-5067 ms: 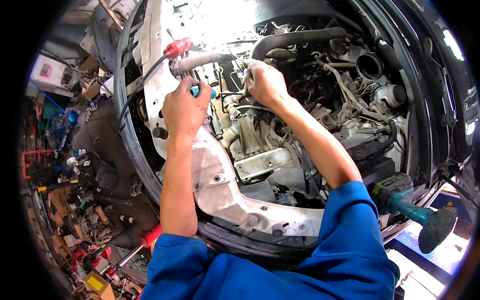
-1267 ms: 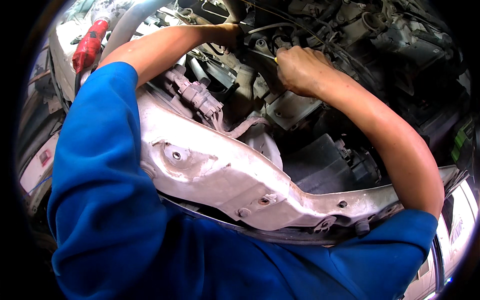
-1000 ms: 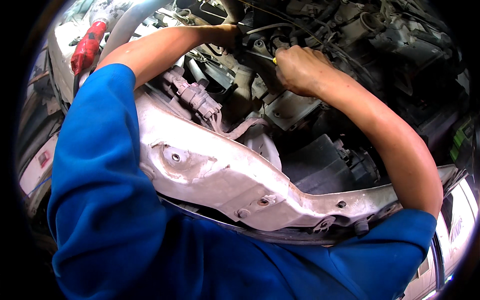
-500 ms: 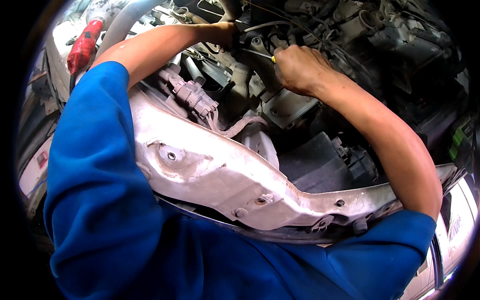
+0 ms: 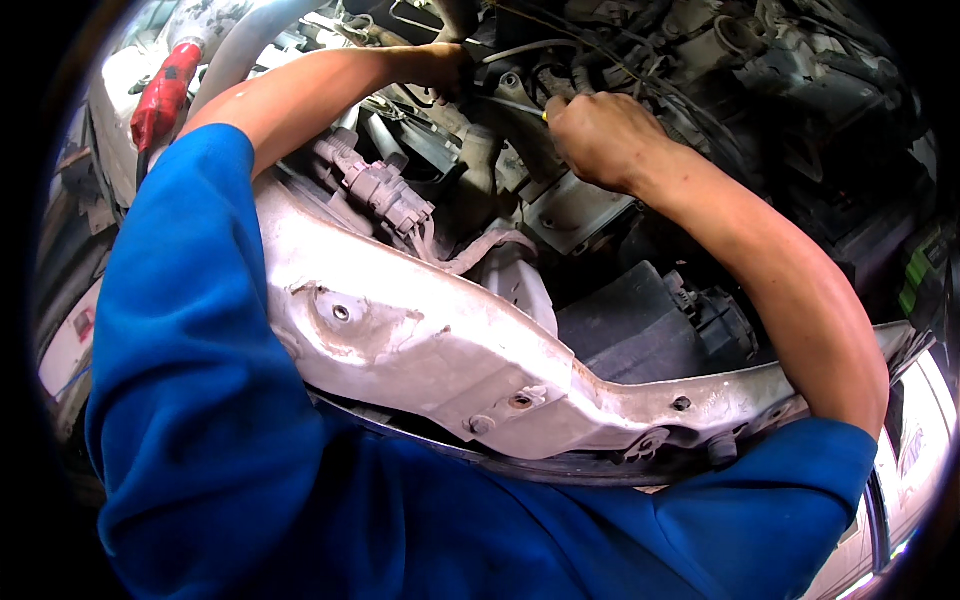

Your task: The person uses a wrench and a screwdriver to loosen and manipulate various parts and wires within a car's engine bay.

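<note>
My right hand [image 5: 605, 140] is closed around a screwdriver [image 5: 518, 106]. A bit of its yellow handle shows at the thumb side, and its thin pale shaft points left toward my other hand. My left hand [image 5: 442, 68] reaches deep into the engine bay, by the shaft's far end. Its fingers are in dark shadow, partly hidden among pipes, so I cannot see what they touch. Just below the hands is a dusty hose [image 5: 480, 160], and a flat metal box [image 5: 575, 212] sits under my right wrist.
A white body panel edge [image 5: 430, 345] crosses in front of me. Behind it are a wiring connector [image 5: 390, 195] and a black plastic housing [image 5: 630, 330]. A red-handled tool [image 5: 165, 95] is at the far left. A green and black object [image 5: 918, 275] stands at the right.
Both hands stay in nearly the same places. My right hand and forearm have shifted very slightly; the screwdriver remains in the grip.
</note>
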Action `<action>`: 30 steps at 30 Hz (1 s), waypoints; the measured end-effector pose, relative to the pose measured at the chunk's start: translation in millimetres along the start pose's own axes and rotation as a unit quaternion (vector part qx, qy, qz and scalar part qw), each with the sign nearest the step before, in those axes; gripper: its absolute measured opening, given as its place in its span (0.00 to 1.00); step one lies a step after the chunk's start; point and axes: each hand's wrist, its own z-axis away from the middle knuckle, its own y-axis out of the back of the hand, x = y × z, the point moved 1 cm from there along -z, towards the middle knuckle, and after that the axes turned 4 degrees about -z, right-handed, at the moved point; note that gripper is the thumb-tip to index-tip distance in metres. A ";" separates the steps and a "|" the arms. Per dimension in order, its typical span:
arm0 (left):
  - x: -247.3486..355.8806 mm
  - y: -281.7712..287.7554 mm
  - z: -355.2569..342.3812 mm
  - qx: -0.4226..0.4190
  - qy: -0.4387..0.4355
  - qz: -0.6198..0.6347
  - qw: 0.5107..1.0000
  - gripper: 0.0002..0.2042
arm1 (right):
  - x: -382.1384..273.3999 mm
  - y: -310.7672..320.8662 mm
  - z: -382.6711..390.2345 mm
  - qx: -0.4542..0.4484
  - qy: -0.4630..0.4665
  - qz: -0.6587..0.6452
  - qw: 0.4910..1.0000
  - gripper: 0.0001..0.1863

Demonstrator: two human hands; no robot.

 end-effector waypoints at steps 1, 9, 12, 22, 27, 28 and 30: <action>-3.1 -1.2 1.3 0.000 0.003 0.007 1.000 0.21 | 0.1 -0.8 -0.4 -0.001 0.005 0.007 1.000 0.10; 3.7 -0.5 5.3 0.026 -0.064 -0.010 0.998 0.03 | -3.3 6.5 -0.8 0.014 -0.029 -0.038 0.999 0.10; 6.8 -0.8 3.3 0.015 -0.070 -0.008 0.997 0.05 | -21.3 26.4 -4.1 -0.059 -0.069 -0.073 0.993 0.11; 6.0 0.2 -3.5 0.003 -0.010 -0.071 0.997 0.27 | -14.3 14.6 -8.8 -0.033 -0.102 -0.121 0.987 0.13; -0.6 0.1 -3.5 -0.003 0.005 -0.026 1.000 0.20 | -9.8 -1.4 -1.6 0.010 -0.036 -0.040 0.998 0.10; -0.2 0.4 -4.5 -0.009 0.014 -0.028 0.999 0.19 | -8.8 -3.1 -0.6 0.014 -0.020 -0.020 0.999 0.09; -4.2 0.2 -6.0 -0.022 -0.019 0.012 0.999 0.19 | -7.8 -2.6 -0.2 0.005 -0.003 -0.003 1.000 0.08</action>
